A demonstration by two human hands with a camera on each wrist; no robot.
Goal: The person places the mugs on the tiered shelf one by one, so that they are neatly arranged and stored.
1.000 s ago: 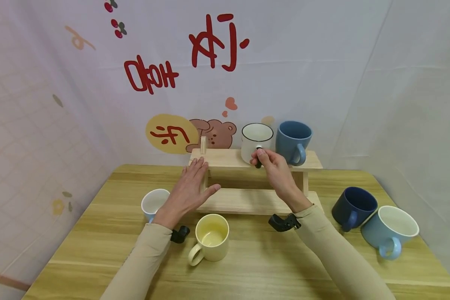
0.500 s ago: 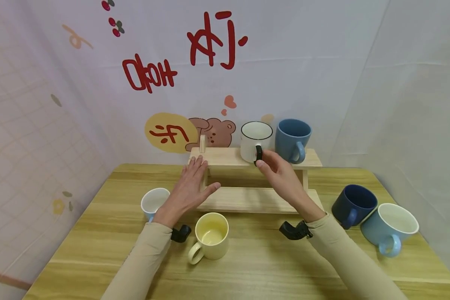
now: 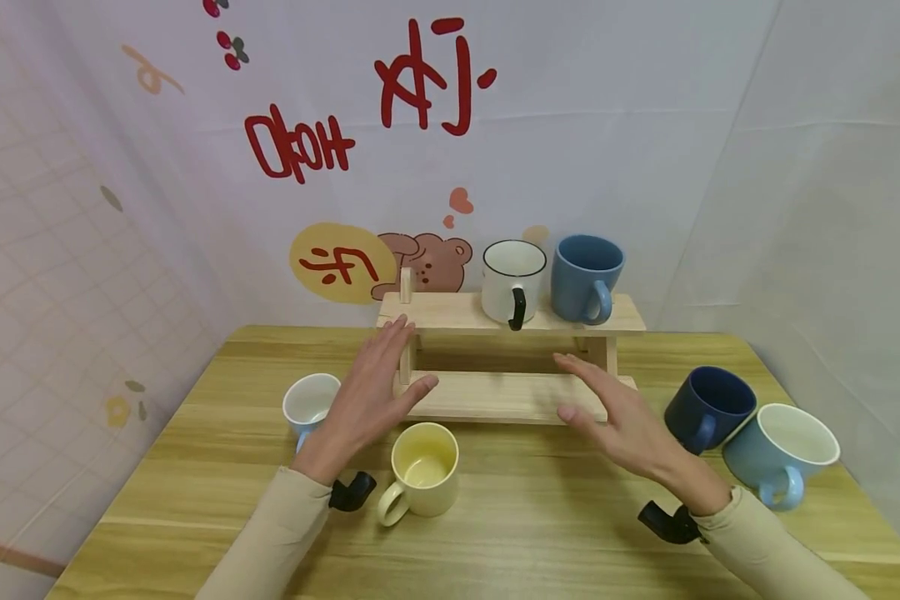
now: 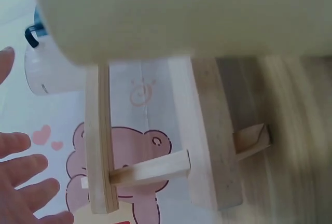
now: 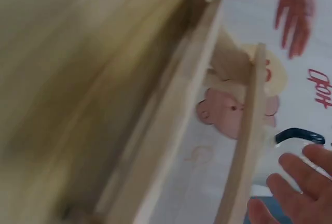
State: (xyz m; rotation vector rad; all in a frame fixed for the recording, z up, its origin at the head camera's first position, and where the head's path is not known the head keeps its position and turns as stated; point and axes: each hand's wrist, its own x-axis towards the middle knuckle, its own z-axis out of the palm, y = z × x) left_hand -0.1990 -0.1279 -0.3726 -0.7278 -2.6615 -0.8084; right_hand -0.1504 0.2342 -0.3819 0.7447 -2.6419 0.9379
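Note:
A two-tier wooden rack stands at the back of the table. On its upper shelf a white mug with a black rim and black handle stands beside a blue mug. My left hand is held with straight fingers at the rack's left end; whether it touches the wood I cannot tell. My right hand, fingers spread and holding nothing, hovers in front of the lower shelf's right end. In the right wrist view the right hand shows near the white mug's black handle.
A yellow mug stands in front of the rack. Partly behind my left wrist is a white and light-blue mug. On the right stand a navy mug and a light-blue mug.
My right hand has let go of the white mug's black handle and moved down and to the right. The left hand has shifted slightly, and the white mug remains on the upper shelf.

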